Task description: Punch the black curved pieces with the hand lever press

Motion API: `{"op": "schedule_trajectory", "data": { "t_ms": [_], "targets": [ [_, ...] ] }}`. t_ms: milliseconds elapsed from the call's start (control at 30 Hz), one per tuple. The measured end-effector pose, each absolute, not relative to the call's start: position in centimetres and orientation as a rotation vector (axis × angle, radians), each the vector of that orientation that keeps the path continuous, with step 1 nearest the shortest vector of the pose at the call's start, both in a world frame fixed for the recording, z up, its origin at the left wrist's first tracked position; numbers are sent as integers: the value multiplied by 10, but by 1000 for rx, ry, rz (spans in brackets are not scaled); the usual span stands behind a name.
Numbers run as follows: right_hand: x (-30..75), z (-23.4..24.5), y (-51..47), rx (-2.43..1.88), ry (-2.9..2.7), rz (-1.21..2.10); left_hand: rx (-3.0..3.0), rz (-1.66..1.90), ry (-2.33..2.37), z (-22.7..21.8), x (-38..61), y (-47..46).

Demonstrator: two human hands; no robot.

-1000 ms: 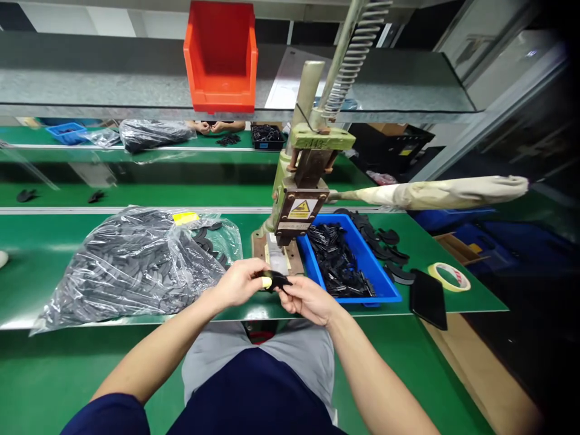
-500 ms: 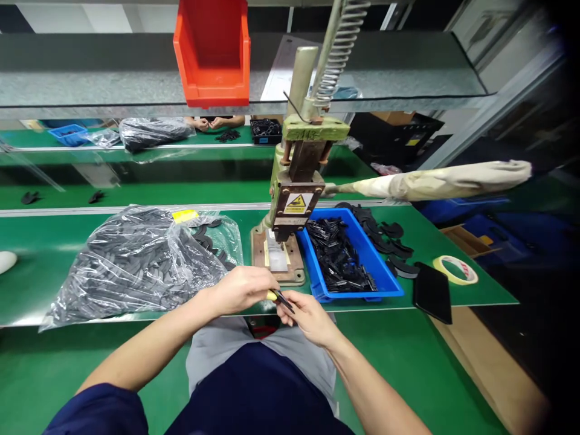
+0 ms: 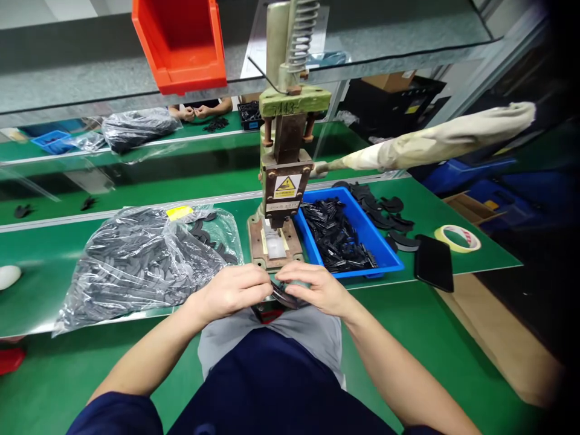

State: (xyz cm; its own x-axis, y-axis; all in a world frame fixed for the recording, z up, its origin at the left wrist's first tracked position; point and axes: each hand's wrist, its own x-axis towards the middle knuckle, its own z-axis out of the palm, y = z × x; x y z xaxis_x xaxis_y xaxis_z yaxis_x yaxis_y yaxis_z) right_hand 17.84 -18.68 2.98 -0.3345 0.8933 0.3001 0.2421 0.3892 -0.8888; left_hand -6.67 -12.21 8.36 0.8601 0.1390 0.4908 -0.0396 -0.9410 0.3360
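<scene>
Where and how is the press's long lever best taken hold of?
Probably around the pale, wrapped outer part of the lever, with the right hand coming from the near side: it juts rightward from the press, outer end free.

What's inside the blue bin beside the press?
The blue bin holds a heap of small black parts. They cover most of its floor; anything underneath is hidden.

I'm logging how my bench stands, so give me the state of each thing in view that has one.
Dark curved piece: held, off the table
Left hand: pinching the piece
Right hand: at the piece, grip unclear
Clear bag: bulging
Blue bin: loaded
Press: head apparently raised
Press handle: wrapped
Tape roll: lying flat
Black slab: jutting past the edge
</scene>
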Motion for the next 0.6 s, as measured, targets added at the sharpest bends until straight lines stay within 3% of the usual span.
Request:
{"op": "schedule_trajectory", "data": {
  "t_ms": [400,600],
  "targets": [
    [161,10,-190,-1154,-1708,1105,2508,738,329,43,-75,-125],
    [159,-20,-195,-1401,-1428,1135,2220,843,880,34,-96,-91]
  ]
}}
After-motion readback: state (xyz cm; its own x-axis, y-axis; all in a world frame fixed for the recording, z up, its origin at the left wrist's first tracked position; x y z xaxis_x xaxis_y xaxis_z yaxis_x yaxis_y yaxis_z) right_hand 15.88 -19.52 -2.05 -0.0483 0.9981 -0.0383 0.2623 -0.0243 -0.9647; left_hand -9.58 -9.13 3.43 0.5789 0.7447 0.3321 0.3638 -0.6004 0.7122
